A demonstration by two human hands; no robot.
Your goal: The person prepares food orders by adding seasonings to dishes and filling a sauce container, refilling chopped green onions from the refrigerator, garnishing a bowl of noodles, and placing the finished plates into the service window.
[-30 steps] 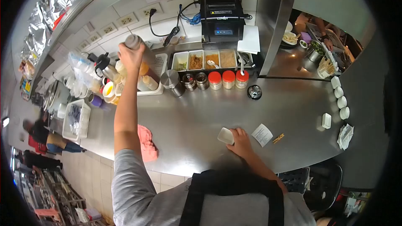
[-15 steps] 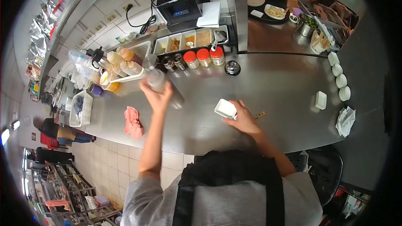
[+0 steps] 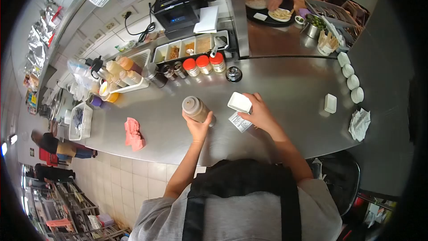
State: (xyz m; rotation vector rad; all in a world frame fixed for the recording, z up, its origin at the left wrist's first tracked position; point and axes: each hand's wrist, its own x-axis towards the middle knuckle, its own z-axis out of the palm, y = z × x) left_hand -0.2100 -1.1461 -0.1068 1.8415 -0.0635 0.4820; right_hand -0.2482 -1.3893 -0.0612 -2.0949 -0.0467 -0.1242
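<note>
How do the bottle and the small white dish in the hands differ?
Shape: the bottle is tall and round; the dish is shallow and roughly rectangular.
Color: the bottle looks grayish brown; the dish is plain white.
Grip: the left hand wraps the bottle's side; the right hand pinches the dish at one end.
Shared: each is held in one hand, within the steel counter's outline in this view.

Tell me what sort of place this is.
Most likely a restaurant kitchen, at a serving or finishing counter. A steel counter holds a call bell and red-lidded jars, and a plate of food shows through the opening beyond it.
</note>
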